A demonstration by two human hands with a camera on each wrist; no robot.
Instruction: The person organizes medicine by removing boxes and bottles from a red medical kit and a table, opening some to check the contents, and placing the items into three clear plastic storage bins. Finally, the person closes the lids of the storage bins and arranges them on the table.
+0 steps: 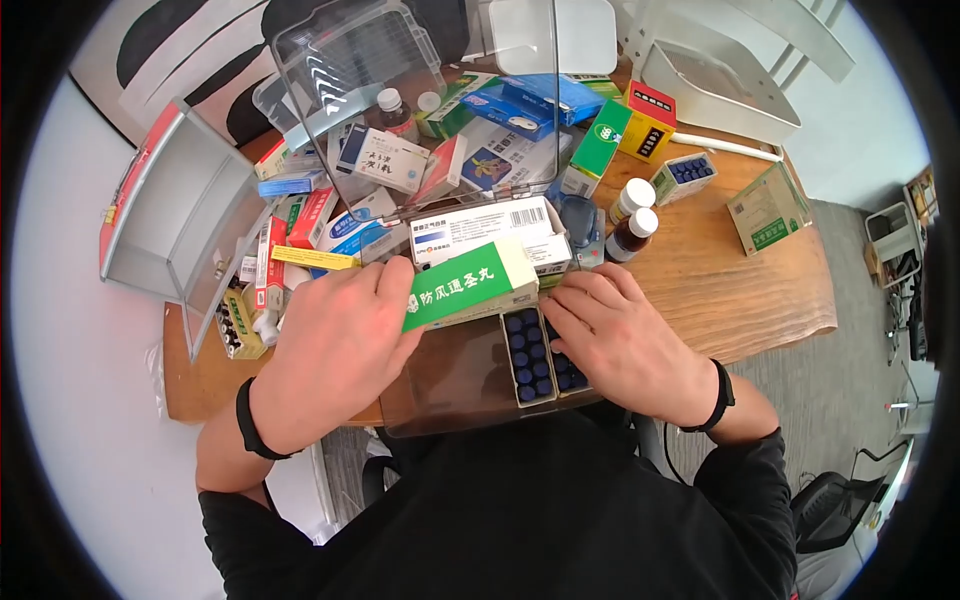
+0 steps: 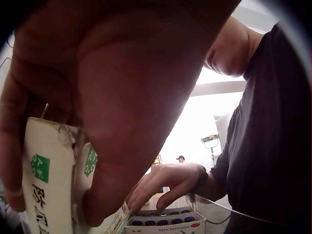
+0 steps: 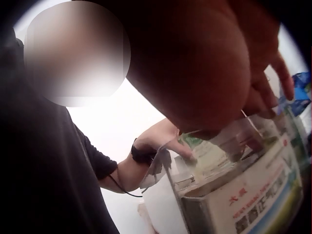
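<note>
My left hand (image 1: 335,330) grips one end of a long green-and-white medicine box (image 1: 468,282), tilted above a clear plastic bin (image 1: 440,385). In the left wrist view the thumb and fingers lie on opposite sides of that medicine box (image 2: 41,183). Below its far end stands an open carton of dark-blue-capped vials (image 1: 528,358) inside the bin. My right hand (image 1: 635,345) reaches over the bin's right side, its fingers extended and thumb over a second carton of vials (image 1: 570,372), partly hidden beneath it. In the right wrist view its fingertips reach past the rim beside a printed carton (image 3: 253,204).
Behind the bin, medicine boxes (image 1: 385,160) crowd a clear case with a raised lid. Two brown bottles (image 1: 632,235), another vial carton (image 1: 685,177) and an open green-and-tan box (image 1: 768,210) stand on the wooden table (image 1: 730,300). An opened first-aid case (image 1: 165,235) is at left.
</note>
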